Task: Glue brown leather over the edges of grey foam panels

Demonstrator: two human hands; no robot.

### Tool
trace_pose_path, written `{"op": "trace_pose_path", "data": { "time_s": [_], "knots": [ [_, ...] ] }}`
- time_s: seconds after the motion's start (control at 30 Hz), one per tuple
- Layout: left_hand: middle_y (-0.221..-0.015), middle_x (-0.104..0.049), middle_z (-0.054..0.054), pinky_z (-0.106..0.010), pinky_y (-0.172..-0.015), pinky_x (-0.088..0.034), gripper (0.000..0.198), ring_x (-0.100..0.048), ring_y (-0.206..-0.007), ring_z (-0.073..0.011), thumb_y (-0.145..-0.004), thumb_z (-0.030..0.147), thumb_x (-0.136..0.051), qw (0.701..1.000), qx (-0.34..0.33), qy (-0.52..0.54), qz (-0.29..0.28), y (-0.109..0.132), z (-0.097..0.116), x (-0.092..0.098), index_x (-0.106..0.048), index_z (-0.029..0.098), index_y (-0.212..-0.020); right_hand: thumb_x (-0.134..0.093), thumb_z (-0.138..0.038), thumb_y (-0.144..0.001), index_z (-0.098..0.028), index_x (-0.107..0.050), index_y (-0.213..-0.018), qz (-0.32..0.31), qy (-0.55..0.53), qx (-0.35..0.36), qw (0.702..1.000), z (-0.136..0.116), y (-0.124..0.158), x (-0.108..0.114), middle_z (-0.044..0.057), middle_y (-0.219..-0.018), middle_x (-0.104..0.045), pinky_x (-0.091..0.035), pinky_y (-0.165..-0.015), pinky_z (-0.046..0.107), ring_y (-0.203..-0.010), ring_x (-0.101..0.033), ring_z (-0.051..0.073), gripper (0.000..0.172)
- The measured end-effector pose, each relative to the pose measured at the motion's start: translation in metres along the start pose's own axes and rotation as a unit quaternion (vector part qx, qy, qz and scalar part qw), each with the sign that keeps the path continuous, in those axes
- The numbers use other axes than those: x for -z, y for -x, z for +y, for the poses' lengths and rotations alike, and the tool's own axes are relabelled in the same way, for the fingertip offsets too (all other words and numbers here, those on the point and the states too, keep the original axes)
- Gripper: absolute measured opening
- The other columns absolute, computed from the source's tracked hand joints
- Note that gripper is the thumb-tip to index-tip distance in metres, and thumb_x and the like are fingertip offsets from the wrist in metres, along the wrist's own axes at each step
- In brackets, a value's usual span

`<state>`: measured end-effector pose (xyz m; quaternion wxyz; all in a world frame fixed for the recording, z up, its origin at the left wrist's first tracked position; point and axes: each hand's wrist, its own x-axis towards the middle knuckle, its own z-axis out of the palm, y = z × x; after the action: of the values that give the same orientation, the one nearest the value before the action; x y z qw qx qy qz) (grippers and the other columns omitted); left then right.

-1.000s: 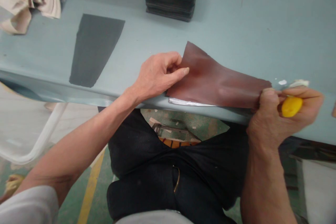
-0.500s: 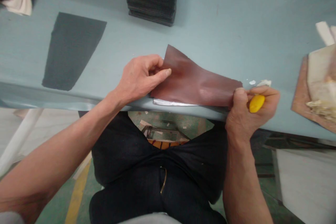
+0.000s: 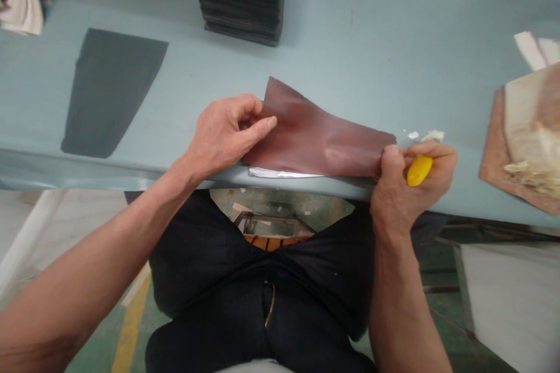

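Note:
A reddish-brown sheet point(image 3: 319, 140) lies at the table's front edge, with a white strip point(image 3: 284, 173) showing under its lower side. My left hand point(image 3: 230, 131) pinches the sheet's left end between thumb and fingers. At the right end, my right hand point(image 3: 411, 178) grips the sheet's corner with the thumb on top. A yellow-handled tool point(image 3: 419, 171) is also held in my right hand, between the curled fingers; its working end is hidden. Small white scraps point(image 3: 433, 136) lie just behind that hand.
On the blue-green table point(image 3: 345, 70) a dark trapezoid piece point(image 3: 114, 93) lies at the left. A tall stack of dark sheets point(image 3: 245, 0) stands behind. At the right is a brown board point(image 3: 494, 151) with pale material on it. Cloth point(image 3: 21, 0) lies back left.
The whole view has shifted slightly, so the table and things on it appear a little further left. Both hands keep the same hold on the sheet.

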<state>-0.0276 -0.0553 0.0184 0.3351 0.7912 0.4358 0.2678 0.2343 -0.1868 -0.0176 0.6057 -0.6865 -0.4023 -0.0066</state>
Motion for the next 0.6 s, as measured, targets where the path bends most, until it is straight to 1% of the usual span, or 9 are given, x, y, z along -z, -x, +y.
{"op": "trace_pose_path", "data": {
  "time_s": [0.17, 0.33, 0.6],
  "knots": [
    [-0.067, -0.054, 0.003, -0.032, -0.057, -0.033, 0.034, -0.046, -0.063, -0.0149, -0.097, 0.047, -0.068, 1.0, 0.003, 0.001, 0.002, 0.0004, -0.0009, -0.0002, -0.057, 0.024, -0.076, -0.07, -0.029, -0.087, -0.025, -0.052, -0.095, 0.01, -0.003, 0.007, 1.0, -0.0035, -0.0004, -0.0017, -0.009, -0.08, -0.05, -0.045, -0.065, 0.027, -0.062, -0.052, 0.009, 0.02],
    [-0.066, -0.053, 0.002, -0.034, -0.058, -0.032, 0.035, -0.046, -0.063, -0.0158, -0.095, 0.051, -0.068, 1.0, 0.016, -0.002, -0.002, 0.0002, 0.0017, 0.0005, -0.057, 0.025, -0.075, -0.07, -0.025, -0.087, -0.025, -0.052, -0.094, 0.007, -0.011, 0.027, 1.0, -0.0026, -0.0004, -0.002, -0.008, -0.081, -0.05, -0.046, -0.068, 0.029, -0.064, -0.053, 0.01, 0.019],
    [-0.064, -0.052, 0.002, -0.033, -0.057, -0.031, 0.035, -0.044, -0.061, -0.0147, -0.094, 0.047, -0.068, 1.0, 0.02, -0.001, 0.001, 0.0004, 0.0049, 0.0029, -0.056, 0.024, -0.071, -0.07, -0.029, -0.089, -0.026, -0.053, -0.095, 0.004, -0.001, 0.019, 1.0, -0.003, 0.001, -0.0026, -0.008, -0.077, -0.052, -0.048, -0.065, 0.029, -0.063, -0.055, 0.012, 0.019]
  ]
}}
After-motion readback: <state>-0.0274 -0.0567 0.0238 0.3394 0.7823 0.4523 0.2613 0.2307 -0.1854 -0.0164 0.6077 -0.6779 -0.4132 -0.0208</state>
